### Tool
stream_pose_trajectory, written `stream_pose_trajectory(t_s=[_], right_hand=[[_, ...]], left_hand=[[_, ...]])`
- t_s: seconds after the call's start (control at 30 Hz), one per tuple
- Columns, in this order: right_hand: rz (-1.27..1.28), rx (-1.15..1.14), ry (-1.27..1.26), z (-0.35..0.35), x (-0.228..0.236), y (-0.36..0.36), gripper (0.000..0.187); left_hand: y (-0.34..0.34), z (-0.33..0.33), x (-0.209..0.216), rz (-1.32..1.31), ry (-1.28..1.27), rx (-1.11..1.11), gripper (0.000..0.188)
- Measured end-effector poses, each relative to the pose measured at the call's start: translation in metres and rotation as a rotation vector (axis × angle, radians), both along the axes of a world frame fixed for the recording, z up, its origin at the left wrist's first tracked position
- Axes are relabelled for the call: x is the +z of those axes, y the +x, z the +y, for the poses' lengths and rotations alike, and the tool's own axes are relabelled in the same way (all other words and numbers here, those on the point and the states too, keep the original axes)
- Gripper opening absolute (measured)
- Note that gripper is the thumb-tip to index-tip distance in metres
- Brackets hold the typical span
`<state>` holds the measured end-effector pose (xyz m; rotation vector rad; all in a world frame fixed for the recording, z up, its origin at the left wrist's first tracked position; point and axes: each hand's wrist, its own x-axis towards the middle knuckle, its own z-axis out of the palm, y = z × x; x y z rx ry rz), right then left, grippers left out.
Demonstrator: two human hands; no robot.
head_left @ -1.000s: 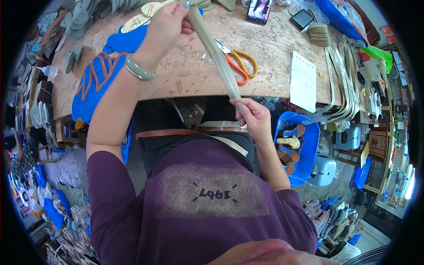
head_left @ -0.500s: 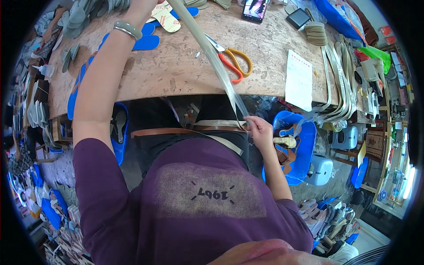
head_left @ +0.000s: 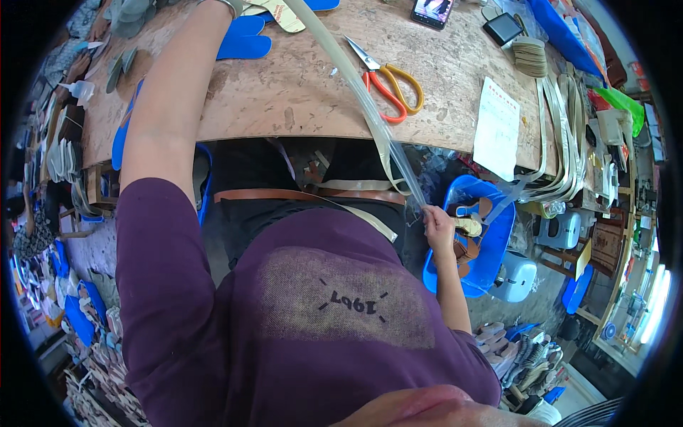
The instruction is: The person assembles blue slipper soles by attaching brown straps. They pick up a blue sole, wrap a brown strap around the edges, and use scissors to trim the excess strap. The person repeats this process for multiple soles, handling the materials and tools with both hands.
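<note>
A long beige strip [head_left: 356, 85] runs from the top edge across the wooden workbench [head_left: 284, 92] and down past its front edge. A clear film [head_left: 409, 181] comes off its lower part. My right hand [head_left: 437, 231] pinches the end of that film below the bench, just above a blue basket [head_left: 498, 242]. My left forearm [head_left: 167, 107] reaches up over the bench; only the wrist with a bracelet shows at the top edge, and the hand itself is outside the picture.
Orange-handled scissors [head_left: 388, 82] lie beside the strip. Blue sole shapes [head_left: 242, 39], a phone [head_left: 434, 8], a white paper sheet [head_left: 496, 128] and several beige straps [head_left: 562, 135] rest on the bench. Brown straps [head_left: 306, 193] cross my lap. Shoe parts crowd the floor.
My left arm has stretched further up until the hand left the picture. My right hand has moved down and to the right, away from the bench edge, drawing the film out longer.
</note>
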<state>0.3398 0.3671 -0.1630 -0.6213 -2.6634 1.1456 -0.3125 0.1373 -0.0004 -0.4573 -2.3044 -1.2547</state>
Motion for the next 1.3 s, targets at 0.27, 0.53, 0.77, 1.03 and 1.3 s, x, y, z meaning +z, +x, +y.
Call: stream_pose_trajectory(t_s=[0.27, 0.53, 0.77, 1.03, 1.3], right_hand=[[-0.084, -0.017, 0.124, 0.021, -0.043, 0.064, 0.012], [-0.204, -0.062, 0.230, 0.040, -0.090, 0.132, 0.015], [-0.461, -0.234, 0.255, 0.062, -0.104, 0.201, 0.016], [-0.779, -0.387, 0.356, 0.083, -0.127, 0.292, 0.026], [-1.503, -0.706, 0.209, 0.088, -0.114, 0.337, 0.025]], left_hand=[[-0.054, -0.030, -0.024, -0.091, 0.119, 0.029, 0.028], [-0.001, -0.037, 0.009, -0.277, 0.276, -0.107, 0.024], [0.022, -0.039, 0.027, -0.272, 0.364, 0.043, 0.024], [0.041, -0.025, 0.047, -0.243, 0.204, 0.233, 0.031], [0.035, -0.028, 0.036, -0.263, 0.144, 0.109, 0.030]])
